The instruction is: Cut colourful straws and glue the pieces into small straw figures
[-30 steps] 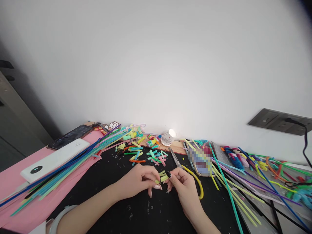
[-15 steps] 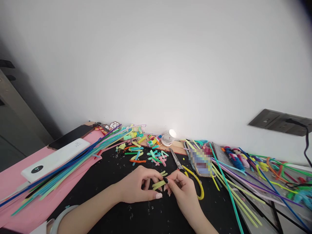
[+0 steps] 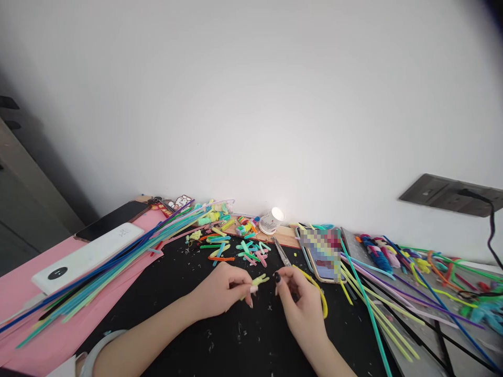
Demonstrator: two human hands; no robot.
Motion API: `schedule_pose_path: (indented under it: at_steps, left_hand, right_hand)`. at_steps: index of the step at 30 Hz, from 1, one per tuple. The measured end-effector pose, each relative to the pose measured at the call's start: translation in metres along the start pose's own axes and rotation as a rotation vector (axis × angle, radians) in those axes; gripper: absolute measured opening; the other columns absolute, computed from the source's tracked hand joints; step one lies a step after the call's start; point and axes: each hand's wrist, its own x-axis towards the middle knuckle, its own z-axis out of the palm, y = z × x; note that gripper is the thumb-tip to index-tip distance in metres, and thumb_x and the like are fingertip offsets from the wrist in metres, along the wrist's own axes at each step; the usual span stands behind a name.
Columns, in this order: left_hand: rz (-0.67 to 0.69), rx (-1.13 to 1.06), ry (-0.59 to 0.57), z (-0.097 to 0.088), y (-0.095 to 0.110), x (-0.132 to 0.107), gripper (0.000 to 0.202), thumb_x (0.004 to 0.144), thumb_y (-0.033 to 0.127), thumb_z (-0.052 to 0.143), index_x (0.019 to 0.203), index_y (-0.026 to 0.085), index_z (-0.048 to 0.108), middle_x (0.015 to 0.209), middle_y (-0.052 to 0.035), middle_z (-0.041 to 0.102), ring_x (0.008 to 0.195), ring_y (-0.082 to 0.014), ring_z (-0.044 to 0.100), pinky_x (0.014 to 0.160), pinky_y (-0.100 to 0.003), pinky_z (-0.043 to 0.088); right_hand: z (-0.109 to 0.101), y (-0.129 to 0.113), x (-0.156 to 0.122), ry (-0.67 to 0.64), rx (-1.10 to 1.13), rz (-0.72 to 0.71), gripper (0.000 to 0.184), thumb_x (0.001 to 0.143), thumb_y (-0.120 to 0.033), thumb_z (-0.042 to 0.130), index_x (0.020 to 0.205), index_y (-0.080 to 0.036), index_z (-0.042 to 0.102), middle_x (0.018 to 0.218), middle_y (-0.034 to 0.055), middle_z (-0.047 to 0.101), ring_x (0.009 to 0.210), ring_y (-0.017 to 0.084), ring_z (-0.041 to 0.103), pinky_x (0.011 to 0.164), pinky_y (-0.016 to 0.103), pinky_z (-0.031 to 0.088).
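Observation:
My left hand (image 3: 223,290) pinches a small pale yellow-green pipe cleaner piece (image 3: 260,280) between thumb and fingers. Its looped, forked ends stick out to the right. My right hand (image 3: 302,299) is a short way off to the right, fingers curled and thumb tip against the index finger. Nothing shows in it, and it does not touch the piece. Behind it lie scissors (image 3: 281,250) with yellow handles, partly covered by that hand. Beyond my left hand, short cut pipe cleaner pieces (image 3: 251,252) in several colours are strewn over the black mat (image 3: 220,345).
A white paper cup (image 3: 271,222) lies tipped against the wall. Long pipe cleaners (image 3: 129,262) cross a white power bank (image 3: 90,256) at left. A phone (image 3: 324,264) and more pipe cleaners (image 3: 387,314) are at right. Yarn-like figures (image 3: 379,254) lie on a grey surface.
My right hand has let go of the yellow-green piece and drawn away to the right. The piece, now bunched with forked ends, stays in my left hand.

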Motion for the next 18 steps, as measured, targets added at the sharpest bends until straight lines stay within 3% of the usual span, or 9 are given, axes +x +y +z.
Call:
schedule_pose_path:
  at_steps: [3,7,11,13,18]
  left_hand:
    - [-0.086,-0.085,0.117,-0.004,0.0,0.003,0.033,0.084,0.035,0.048,0.064,0.012,0.062,0.062,-0.0014,0.065,0.034,-0.0045,0.039,0.038,-0.017,0.031]
    - [-0.122,-0.145,0.223,-0.007,-0.002,0.007,0.033,0.081,0.037,0.049,0.062,0.012,0.059,0.063,-0.0023,0.066,0.033,-0.0047,0.039,0.038,-0.018,0.032]
    - [-0.12,-0.194,0.287,-0.009,-0.007,0.009,0.031,0.081,0.037,0.049,0.064,0.013,0.06,0.068,-0.0034,0.068,0.034,-0.0053,0.039,0.04,-0.019,0.034]
    - [-0.116,-0.199,0.319,-0.009,-0.008,0.01,0.031,0.081,0.036,0.048,0.063,0.013,0.06,0.065,-0.002,0.066,0.035,-0.0053,0.039,0.042,-0.019,0.035]
    - [-0.125,-0.202,0.35,-0.01,-0.005,0.01,0.031,0.08,0.034,0.048,0.06,0.014,0.059,0.048,0.0034,0.055,0.034,-0.006,0.037,0.044,-0.02,0.036]
  right_hand:
    - [-0.005,0.008,0.005,0.081,-0.292,-0.028,0.024,0.083,-0.03,0.048,0.061,-0.02,0.049,0.048,-0.0038,0.045,0.043,0.011,0.04,0.046,0.023,0.03]
    - [-0.011,0.012,0.009,0.043,-0.589,0.006,0.037,0.085,-0.037,0.044,0.053,-0.021,0.039,0.043,-0.0045,0.037,0.04,0.011,0.037,0.045,0.024,0.025]
    - [-0.018,0.012,0.013,-0.021,-0.746,0.109,0.015,0.085,-0.025,0.042,0.071,-0.022,0.047,0.066,0.001,0.057,0.058,0.017,0.055,0.049,0.024,0.03]
    - [-0.02,0.013,0.013,-0.043,-0.825,0.156,0.003,0.081,-0.021,0.046,0.078,-0.021,0.047,0.08,0.0047,0.059,0.068,0.02,0.058,0.052,0.025,0.033]
    - [-0.017,0.017,0.01,-0.072,-0.947,0.186,0.017,0.072,-0.017,0.051,0.088,-0.015,0.048,0.089,0.0117,0.055,0.084,0.026,0.057,0.069,0.03,0.04]
